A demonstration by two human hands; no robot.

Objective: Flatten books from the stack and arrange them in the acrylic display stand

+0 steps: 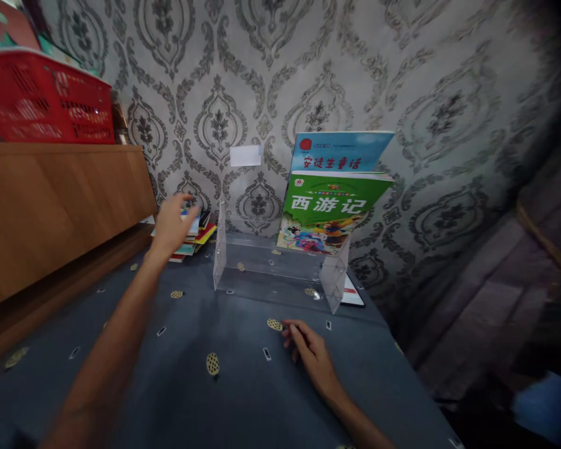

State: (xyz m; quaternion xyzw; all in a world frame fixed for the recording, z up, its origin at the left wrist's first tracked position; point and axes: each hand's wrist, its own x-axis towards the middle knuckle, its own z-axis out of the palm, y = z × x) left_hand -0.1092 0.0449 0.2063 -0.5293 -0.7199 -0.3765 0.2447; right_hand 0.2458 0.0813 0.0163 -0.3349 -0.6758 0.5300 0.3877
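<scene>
Near the worktop's (243,399) far edge, a clear rack (335,277) holds a green book (327,209) before a blue book (341,149); left hand (172,221) gapes by piled books (201,237), right hand (309,349) loosely half-curls.

"How does the left forearm (127,312) look, at eight o'clock?"
"Bare and slender, slightly blurred; the left hand (169,223) is bare too, at nine."
"And at five?"
"A bare right hand (312,354) and a slim, bare right forearm (355,416)."
</scene>
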